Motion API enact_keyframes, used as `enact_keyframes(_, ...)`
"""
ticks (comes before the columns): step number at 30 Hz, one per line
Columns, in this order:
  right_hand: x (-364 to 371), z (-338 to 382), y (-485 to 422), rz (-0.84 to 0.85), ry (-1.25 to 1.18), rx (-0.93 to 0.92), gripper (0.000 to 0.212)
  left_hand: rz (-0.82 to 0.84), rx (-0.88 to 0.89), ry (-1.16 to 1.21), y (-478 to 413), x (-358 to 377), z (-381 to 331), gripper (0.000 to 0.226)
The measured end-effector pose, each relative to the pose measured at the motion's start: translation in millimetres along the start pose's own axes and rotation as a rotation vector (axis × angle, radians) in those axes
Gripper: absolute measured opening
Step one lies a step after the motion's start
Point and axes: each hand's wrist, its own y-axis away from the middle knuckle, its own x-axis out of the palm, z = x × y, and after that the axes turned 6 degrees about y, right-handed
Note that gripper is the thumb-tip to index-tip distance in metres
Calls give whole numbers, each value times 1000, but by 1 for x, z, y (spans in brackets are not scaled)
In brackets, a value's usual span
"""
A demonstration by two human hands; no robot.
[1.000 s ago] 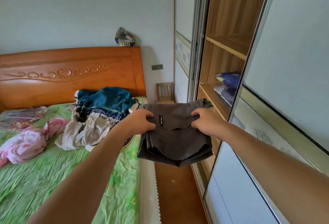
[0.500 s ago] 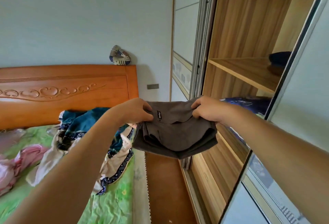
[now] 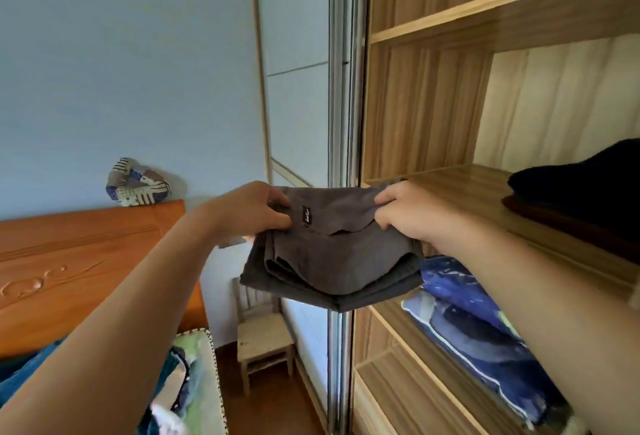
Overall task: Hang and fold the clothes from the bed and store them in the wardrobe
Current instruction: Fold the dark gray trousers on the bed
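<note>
The open wardrobe [image 3: 433, 105] fills the right of the view. Its middle shelf [image 3: 464, 189] sits at about hand height, with a dark folded pile [image 3: 581, 199] toward its right and bare board at the left end. In front of that bare stretch is the folded grey garment [image 3: 332, 261], held in the air. Its long axis runs left to right between the two hands, and its near layers sag toward the blue bedding [image 3: 478, 313] on the shelf beneath. The right hand [image 3: 405, 213] grips the garment's upper right edge, fingers curled over the cloth, just at the shelf's front lip. The left hand [image 3: 252, 209] pinches the upper left edge, out beyond the wardrobe's side panel, so the right is nearer the goal. The hands hide the garment's far edge, so whether it touches the lip is hard to tell. The coming move looks like a push forward and slightly right onto the bare board. A small black label [image 3: 307, 216] faces up near the left hand.
</note>
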Motion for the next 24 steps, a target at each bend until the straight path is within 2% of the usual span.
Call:
enact_keyframes(6,-38,-34,-21,-156,-66,163,51,134,100,93,-85,35,-34,40)
enact_keyframes(14,-58,-72,-52,-322,-80,312,46,254,230,178,-171,81,-59,34)
enact_keyframes(18,-61,-90,-87,-385,-86,375,51,314,249,184,-230,99,-61,41)
enact_keyframes(24,-59,-114,-162,-476,-36,456,44,349,358,134,-331,122,-74,47)
